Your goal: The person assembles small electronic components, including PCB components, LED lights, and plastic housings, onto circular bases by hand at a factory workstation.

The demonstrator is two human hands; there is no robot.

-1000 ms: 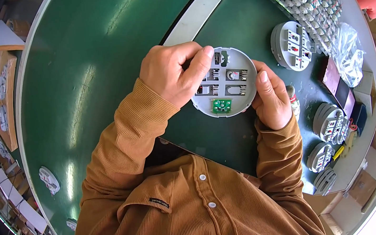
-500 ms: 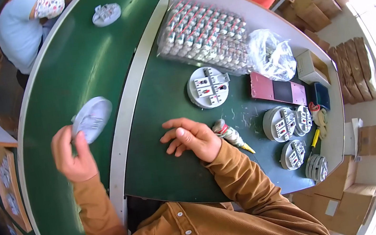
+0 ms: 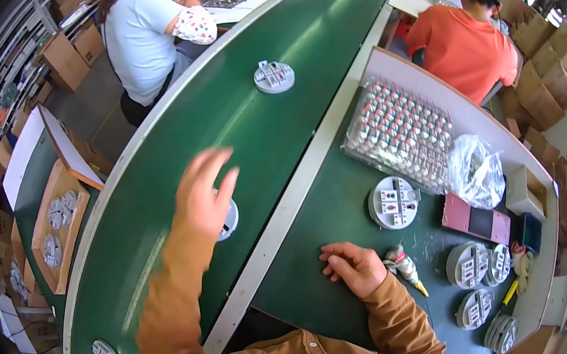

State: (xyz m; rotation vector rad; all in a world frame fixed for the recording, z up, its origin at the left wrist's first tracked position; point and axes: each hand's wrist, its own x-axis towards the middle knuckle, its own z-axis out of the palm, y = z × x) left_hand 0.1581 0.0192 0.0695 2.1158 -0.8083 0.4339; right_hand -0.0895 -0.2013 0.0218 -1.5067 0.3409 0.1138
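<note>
My left hand (image 3: 198, 198) is over the green conveyor belt (image 3: 139, 233), thumb and fingers apart with nothing between them. Partly hidden behind it is a round grey plastic base (image 3: 232, 220) on the belt. My right hand (image 3: 356, 268) rests near the green workbench top, its fingers loosely curled and holding nothing. Just right of its fingers lies a cloth-wrapped tool with a yellow tip (image 3: 405, 268). Farther off on the bench is a round grey base with white terminal blocks (image 3: 393, 201).
A plastic pack of many small parts (image 3: 400, 131), a clear bag (image 3: 476, 171) and a pink box (image 3: 474, 220) line the bench's far side. Several round bases (image 3: 475, 309) stand at right. Another base (image 3: 274, 77) sits up the belt. Co-workers (image 3: 464, 43) sit beyond.
My left hand has let go of the grey base and moved forward over the belt. My view has tilted up and shifted left. My right hand's fingers have curled in slightly.
</note>
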